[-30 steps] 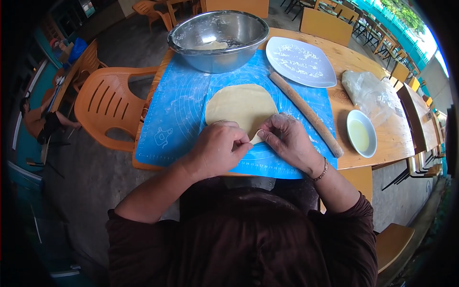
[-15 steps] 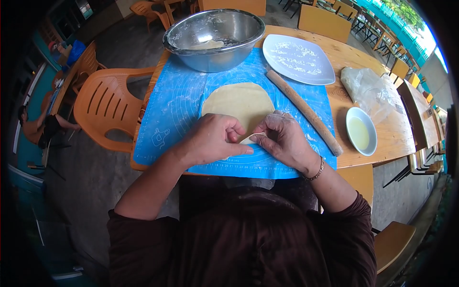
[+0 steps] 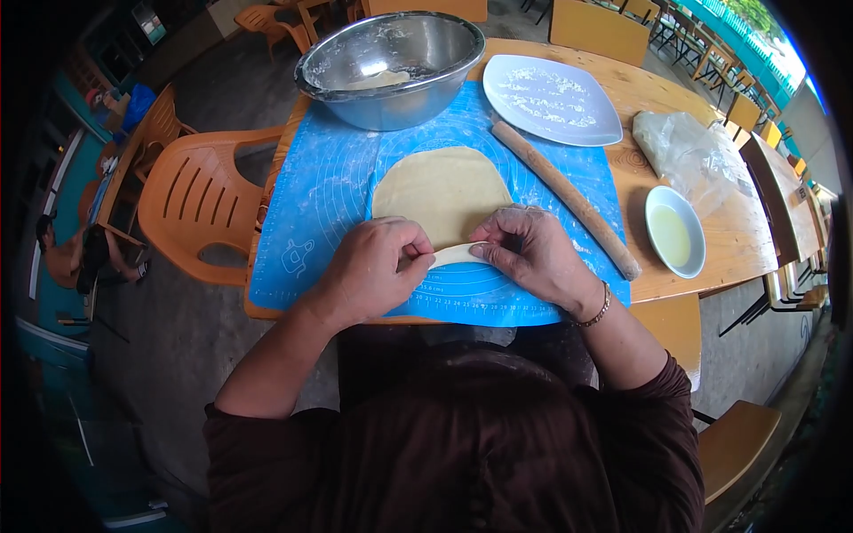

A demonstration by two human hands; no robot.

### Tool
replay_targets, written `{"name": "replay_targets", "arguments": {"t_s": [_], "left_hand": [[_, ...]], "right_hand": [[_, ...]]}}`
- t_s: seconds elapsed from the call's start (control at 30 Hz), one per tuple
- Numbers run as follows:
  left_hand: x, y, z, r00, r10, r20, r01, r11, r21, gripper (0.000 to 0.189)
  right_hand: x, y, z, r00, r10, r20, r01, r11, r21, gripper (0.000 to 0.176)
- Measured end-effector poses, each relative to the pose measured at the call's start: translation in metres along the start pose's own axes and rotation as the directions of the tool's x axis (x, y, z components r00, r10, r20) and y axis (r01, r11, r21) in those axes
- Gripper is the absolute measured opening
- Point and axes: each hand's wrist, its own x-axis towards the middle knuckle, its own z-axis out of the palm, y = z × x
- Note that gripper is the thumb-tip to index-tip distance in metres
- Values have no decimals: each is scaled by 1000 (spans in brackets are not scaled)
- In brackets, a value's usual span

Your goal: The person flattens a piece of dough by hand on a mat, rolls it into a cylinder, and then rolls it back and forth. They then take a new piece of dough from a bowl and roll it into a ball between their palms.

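Observation:
A flat, rolled-out round of dough (image 3: 442, 186) lies on the blue printed baking mat (image 3: 333, 169). Its near edge is folded up into a narrow strip between my hands. My left hand (image 3: 384, 262) pinches that edge at its left end, thumb against fingers. At the other end my right hand (image 3: 529, 253), dusted with flour, pinches the same edge between thumb and forefinger. To the right of the dough a wooden rolling pin (image 3: 569, 202) rests slantwise on the mat.
Behind the dough stands a steel bowl (image 3: 391, 111) with some dough inside. A floured white plate (image 3: 553, 99), a plastic bag (image 3: 689, 155) and a small bowl of pale yellow liquid (image 3: 675, 233) are to the right. An orange chair (image 3: 200, 200) adjoins the table's left side.
My left hand has shifted left along the dough's near edge, so the hands are farther apart. The folded strip between them now shows longer.

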Motion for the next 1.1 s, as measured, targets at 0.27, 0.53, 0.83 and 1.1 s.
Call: {"name": "replay_targets", "arguments": {"t_s": [0.27,0.53,0.83,1.1], "left_hand": [[-11,-3,-3,990,141,11,-141,982,129,17],[-9,4,-3,996,84,-45,-77,988,132,21],[-20,12,10,992,89,-90,-56,946,318,16],[-28,16,9,995,94,-36,-69,899,432,14]], "right_hand": [[0,4,-1,997,-81,20,82,994,-68,11],[0,7,0,995,-96,-5,95,995,-20,12],[0,6,-1,993,-119,0,119,993,-26,12],[-1,3,-2,980,-198,5,198,978,-67,12]]}}
